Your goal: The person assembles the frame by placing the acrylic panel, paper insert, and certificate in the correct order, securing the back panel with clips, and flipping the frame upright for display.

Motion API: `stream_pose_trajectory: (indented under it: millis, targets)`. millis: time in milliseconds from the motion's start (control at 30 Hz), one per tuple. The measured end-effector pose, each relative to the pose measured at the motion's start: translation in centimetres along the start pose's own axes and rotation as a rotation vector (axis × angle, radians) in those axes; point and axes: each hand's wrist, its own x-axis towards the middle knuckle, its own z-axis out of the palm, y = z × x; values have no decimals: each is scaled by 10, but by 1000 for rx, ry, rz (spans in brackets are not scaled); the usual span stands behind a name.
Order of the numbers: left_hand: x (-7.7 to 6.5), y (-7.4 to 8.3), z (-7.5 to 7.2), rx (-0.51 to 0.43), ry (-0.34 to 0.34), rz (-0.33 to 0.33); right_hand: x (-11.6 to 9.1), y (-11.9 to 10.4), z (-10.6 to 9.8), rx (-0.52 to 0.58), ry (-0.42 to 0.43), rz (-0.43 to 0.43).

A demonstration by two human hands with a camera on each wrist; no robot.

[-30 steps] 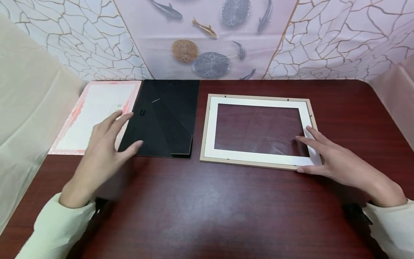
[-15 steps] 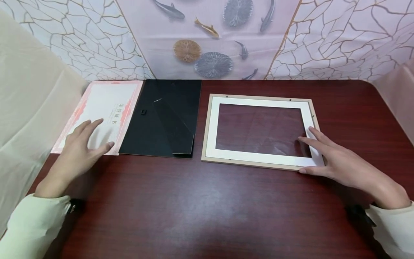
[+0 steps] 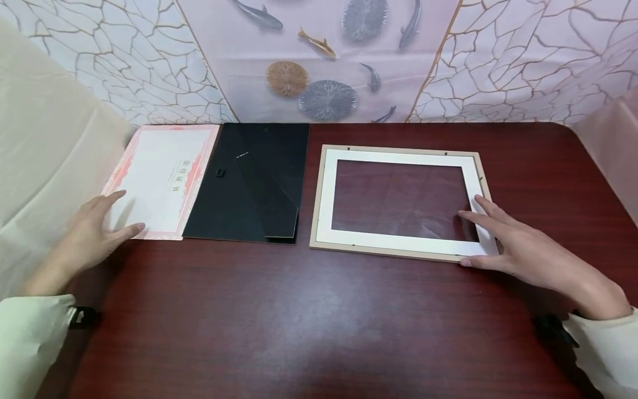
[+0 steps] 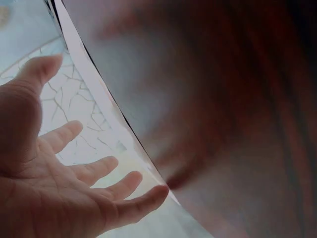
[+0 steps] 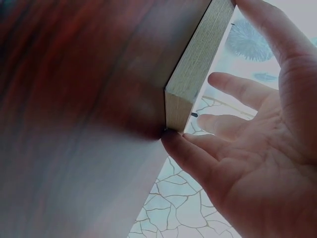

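Note:
My left hand (image 3: 92, 235) hovers over the lower left corner of a pink-bordered certificate (image 3: 161, 177), fingers spread and relaxed. In the left wrist view that hand (image 4: 94, 173) is empty, its fingers apart above the sheet's edge. My right hand (image 3: 518, 241) rests at the lower right corner of a light wooden picture frame (image 3: 399, 252) with a white mat (image 3: 326, 197) around a clear pane (image 3: 399, 199). In the right wrist view the frame's corner (image 5: 181, 106) stands beside the loosely spread fingers, one fingertip right at it.
Between certificate and frame lies a black backing board (image 3: 209, 205) with a fold-out stand (image 3: 271, 205). The dark red table (image 3: 319, 310) meets a patterned cloth (image 3: 324, 66) at the back, and pale cloth (image 3: 40, 155) hangs along the left side.
My left hand has moved left, from beside the backing board across the certificate to its lower left corner, uncovering the printed characters. My right hand and the picture frame have stayed put.

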Motion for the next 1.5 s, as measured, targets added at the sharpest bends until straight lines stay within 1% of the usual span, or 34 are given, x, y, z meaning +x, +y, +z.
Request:
stream_pose_trajectory:
  millis: [133,233,433,700,1033,1267,1500]
  targets:
    - [2,-7,0,41,-22,3,1,-1,0,11,-11,9]
    - [3,-9,-1,67,-60,-7,1,-1,0,11,-17,13]
    - [6,-9,-3,78,-107,-35,0,0,0,7,-12,13]
    - [8,-10,-7,96,-136,-37,0,1,0,12,-9,14]
    - [6,-12,-7,136,-120,-43,-1,1,1,10,-4,15]
    - [4,-10,-5,108,-66,4,-1,1,0,6,-10,15]
    - [2,-8,-4,90,-60,-7,0,1,0,9,-8,9]
